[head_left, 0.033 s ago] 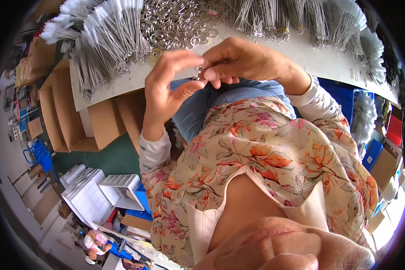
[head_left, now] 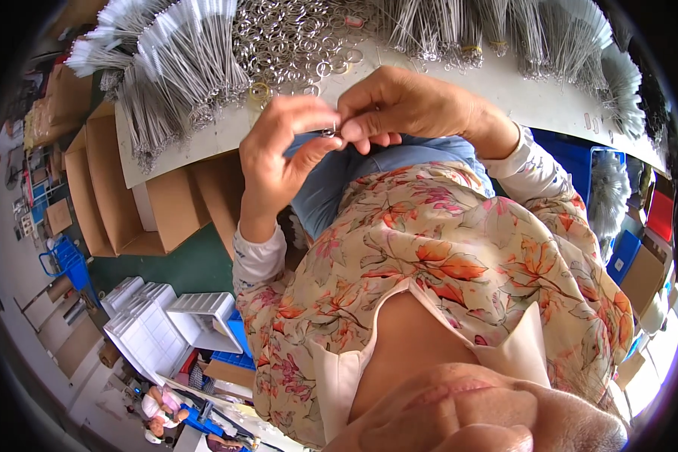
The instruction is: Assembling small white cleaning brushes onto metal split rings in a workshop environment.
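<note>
Closest in, over a floral blouse (head_left: 459,256) and a fold of blue cloth (head_left: 354,177) at the lap, works with both hands raised just short of the table edge. With the left hand (head_left: 275,162), curled about halfway, pinches a small metal ring (head_left: 329,132) between thumb and forefinger. With the right hand (head_left: 407,105), bunched and nearly closed, grips the same ring from the other side, fingertip against fingertip. Cannot tell whether a brush stem is already threaded on it: too small, and half hidden behind the fingers. Holds the ring in mid-air above the blue cloth, not over the white tabletop (head_left: 550,102). Probably risks a slip above all: held in so thin a pinch, could spring free under a prying thumb and drop into the lap folds. Could also fall past the knees to the green floor (head_left: 181,267), among cardboard boxes (head_left: 120,203) and white plastic crates (head_left: 166,324), and be hard to find again. Could also jab a fingertip on the ring's sprung end. Farther out, faces a loose heap of like rings (head_left: 294,38) on the table, flanked by bundles of thin wire-stemmed brushes (head_left: 173,68) at left and more brush bundles (head_left: 580,45) at right. Might knock the left bundles, set close to the table edge, to the floor with a careless reach toward the heap.
</note>
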`<action>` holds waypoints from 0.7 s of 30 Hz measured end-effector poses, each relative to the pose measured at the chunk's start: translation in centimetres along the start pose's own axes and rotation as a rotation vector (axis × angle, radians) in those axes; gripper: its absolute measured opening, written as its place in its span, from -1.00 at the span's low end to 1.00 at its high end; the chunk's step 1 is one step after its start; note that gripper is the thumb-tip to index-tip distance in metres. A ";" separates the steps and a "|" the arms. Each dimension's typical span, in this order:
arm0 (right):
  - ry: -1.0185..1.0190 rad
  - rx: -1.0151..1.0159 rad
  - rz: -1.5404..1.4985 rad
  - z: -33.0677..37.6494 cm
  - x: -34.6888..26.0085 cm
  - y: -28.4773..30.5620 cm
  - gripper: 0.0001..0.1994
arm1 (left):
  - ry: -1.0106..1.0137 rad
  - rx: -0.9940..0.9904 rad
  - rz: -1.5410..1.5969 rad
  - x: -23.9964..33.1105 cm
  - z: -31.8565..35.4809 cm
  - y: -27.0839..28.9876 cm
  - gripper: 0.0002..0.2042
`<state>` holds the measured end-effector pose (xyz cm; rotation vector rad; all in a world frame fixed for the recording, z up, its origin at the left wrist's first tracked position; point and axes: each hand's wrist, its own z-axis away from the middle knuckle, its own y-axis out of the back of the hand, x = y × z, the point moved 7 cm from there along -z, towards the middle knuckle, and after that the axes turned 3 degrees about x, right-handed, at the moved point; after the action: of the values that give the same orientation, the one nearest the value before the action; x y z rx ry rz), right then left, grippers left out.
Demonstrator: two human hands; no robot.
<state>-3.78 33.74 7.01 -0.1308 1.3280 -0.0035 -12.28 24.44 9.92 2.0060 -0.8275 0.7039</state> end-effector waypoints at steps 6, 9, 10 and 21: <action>-0.153 -0.138 -0.301 3.3 2.5 -0.1 -0.77 | -0.414 0.081 -0.141 5.0 0.1 -3.0 -0.75; -0.163 0.076 0.168 6.0 4.2 3.6 -0.83 | -0.207 -0.116 -0.261 1.1 -1.2 -5.6 -0.77; -0.082 0.228 0.416 7.2 4.3 5.4 -0.85 | -0.167 -0.093 -0.318 -1.7 -1.7 -6.1 -0.79; 0.117 0.888 0.534 10.5 5.4 9.2 -0.87 | -0.083 0.032 -0.432 -9.9 -5.5 -6.4 -0.88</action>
<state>7.00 43.42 3.32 0.9858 1.3339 -0.1479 -14.56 34.81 2.37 2.1571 -0.4048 0.3889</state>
